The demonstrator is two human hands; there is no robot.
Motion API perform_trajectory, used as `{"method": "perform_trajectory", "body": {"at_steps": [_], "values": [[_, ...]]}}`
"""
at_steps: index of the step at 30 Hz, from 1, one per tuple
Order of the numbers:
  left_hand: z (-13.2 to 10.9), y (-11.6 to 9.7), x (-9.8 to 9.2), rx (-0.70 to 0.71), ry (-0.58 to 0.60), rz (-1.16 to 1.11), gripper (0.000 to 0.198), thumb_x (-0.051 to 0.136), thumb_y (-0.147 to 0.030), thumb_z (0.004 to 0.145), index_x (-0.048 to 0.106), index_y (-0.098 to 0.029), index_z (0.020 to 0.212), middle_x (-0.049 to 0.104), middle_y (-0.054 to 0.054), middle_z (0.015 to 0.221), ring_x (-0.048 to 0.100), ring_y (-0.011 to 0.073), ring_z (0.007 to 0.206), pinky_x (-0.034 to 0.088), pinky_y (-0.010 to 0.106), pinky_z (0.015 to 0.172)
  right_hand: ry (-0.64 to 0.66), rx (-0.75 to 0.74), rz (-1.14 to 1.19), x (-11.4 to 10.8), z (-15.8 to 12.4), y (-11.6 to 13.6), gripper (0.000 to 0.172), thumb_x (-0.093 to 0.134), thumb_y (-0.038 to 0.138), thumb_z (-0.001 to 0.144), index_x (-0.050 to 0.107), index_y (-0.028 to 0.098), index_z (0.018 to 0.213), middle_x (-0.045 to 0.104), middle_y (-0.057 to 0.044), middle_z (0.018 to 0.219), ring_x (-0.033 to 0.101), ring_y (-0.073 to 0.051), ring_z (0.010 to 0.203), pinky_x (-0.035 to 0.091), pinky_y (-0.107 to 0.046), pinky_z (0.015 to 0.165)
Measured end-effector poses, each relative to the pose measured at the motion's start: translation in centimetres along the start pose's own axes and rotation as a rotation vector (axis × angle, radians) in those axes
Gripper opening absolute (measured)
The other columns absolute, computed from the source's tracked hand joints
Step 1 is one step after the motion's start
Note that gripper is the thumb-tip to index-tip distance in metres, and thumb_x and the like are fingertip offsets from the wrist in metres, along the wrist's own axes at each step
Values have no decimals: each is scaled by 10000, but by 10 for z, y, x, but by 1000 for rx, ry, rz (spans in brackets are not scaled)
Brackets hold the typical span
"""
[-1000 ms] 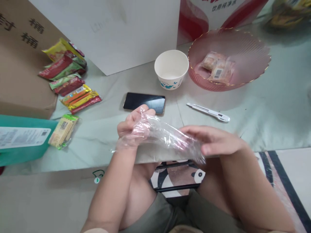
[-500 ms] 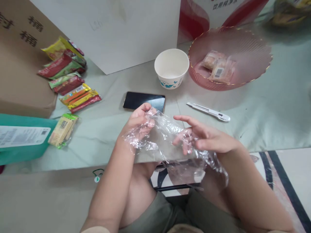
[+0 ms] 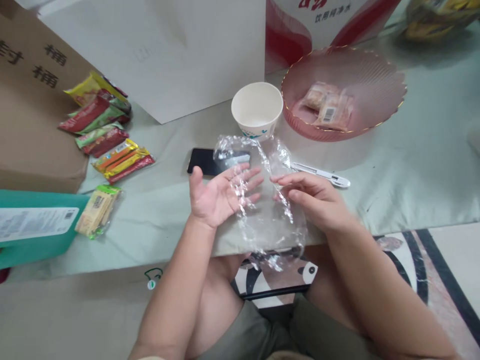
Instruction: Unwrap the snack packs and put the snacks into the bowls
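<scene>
Crumpled clear plastic film (image 3: 268, 225) hangs between my hands at the table's front edge; I cannot tell whether it is a bag or a sheet. My right hand (image 3: 317, 200) pinches it between thumb and fingers. My left hand (image 3: 219, 197) is open, palm up, its spread fingers against the film. Just beyond that hand lies a black phone (image 3: 202, 162), partly covered by the film. A white paper bowl (image 3: 255, 112) stands upright behind the film. Near my right fingers is a white utility knife (image 3: 324, 175), its tip by the film.
A pink ribbed bowl (image 3: 378, 100) at the back right holds small wrapped snacks (image 3: 330, 110). Several snack packets (image 3: 101, 120) and a biscuit pack (image 3: 98, 210) lie left, near a teal package (image 3: 41, 250). A cardboard box (image 3: 37, 120) and white box (image 3: 157, 55) stand behind.
My left hand has let go of the film and opened palm up. My right fingers have closed on it. The film has spread upward, reaching in front of the paper bowl.
</scene>
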State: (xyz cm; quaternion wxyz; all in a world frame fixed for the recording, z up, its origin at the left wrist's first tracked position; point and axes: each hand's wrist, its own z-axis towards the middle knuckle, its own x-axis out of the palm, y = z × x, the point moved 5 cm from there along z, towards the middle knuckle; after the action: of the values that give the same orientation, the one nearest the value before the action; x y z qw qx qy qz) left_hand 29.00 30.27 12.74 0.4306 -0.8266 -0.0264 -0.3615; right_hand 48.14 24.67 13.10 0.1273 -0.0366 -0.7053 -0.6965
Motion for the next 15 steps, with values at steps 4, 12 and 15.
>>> {"method": "perform_trajectory", "body": {"at_steps": [4,12,15], "values": [[3,9,-1,-15,-79,153,635,922,-503,615,701,-160,1102,788,122,1044,776,264,922,632,339,765,22,-49,-180,-1,2,2,190,672,319,938,746,261,1102,744,-57,1278,701,-199,1163,601,-359,953],[-1,-6,-6,373,-269,318,480,890,-355,711,624,-237,1092,758,-35,754,726,122,609,603,220,614,28,-17,-204,-1,2,-2,197,635,251,921,727,243,1095,771,-48,1152,743,-186,966,615,-375,908],[-2,-5,-4,446,-196,432,956,904,-332,705,352,-326,1485,788,-28,864,773,163,718,640,281,709,-6,-38,-210,0,2,-4,205,636,225,900,717,239,1087,766,-48,1136,736,-183,955,614,-373,895]]}}
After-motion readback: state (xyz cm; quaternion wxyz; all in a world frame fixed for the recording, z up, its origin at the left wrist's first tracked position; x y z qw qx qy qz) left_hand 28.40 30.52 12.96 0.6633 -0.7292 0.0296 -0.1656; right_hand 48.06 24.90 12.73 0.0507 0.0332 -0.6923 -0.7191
